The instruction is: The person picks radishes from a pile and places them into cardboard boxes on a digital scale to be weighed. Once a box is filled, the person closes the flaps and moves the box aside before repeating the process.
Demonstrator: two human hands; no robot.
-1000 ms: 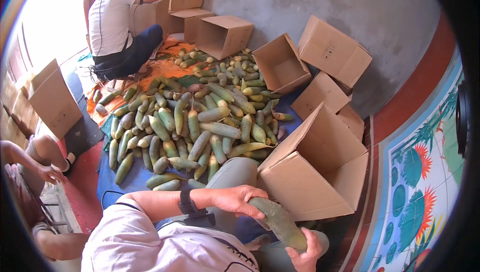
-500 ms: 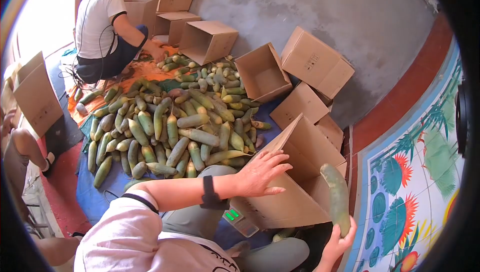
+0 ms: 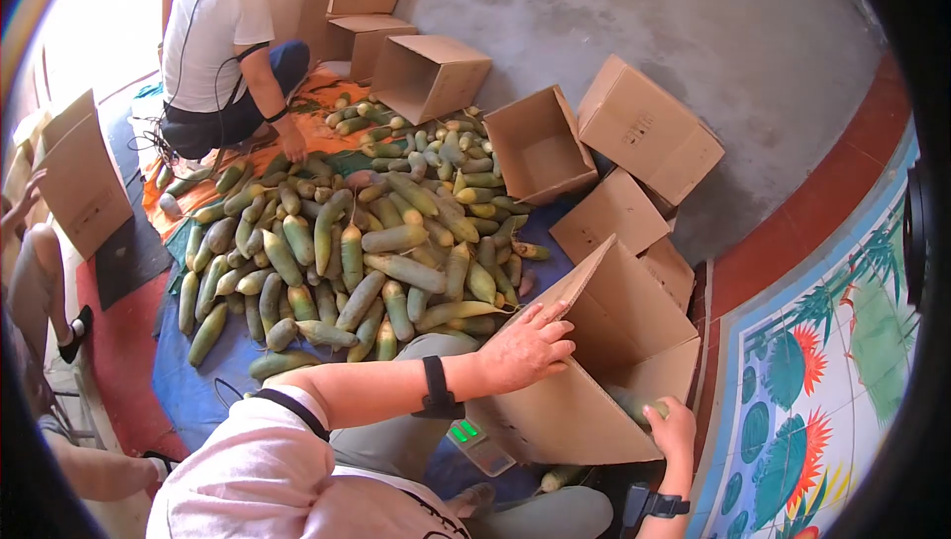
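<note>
My left hand point(image 3: 528, 349) lies over the rim of a tilted cardboard box point(image 3: 565, 410), its fingers bent at the edge. At the box's right side, my right hand point(image 3: 674, 427) is closed around one end of a green radish point(image 3: 628, 402). Most of that radish is inside the opening, partly hidden by the near wall. The box leans beside a small scale with a lit green display point(image 3: 466, 431). Left of the box spreads a large heap of green radishes point(image 3: 342, 252).
A co-worker in a white shirt point(image 3: 213, 44) squats at the far side of the heap. Another person's leg point(image 3: 40, 271) shows at the left near an upright box point(image 3: 87, 177). Several open cartons point(image 3: 540, 148) line the back. A painted tile panel point(image 3: 792, 410) borders the right.
My right hand has lowered the green radish from outside the box into its opening. My left hand has settled onto the rim. The co-worker's hand has moved toward the heap.
</note>
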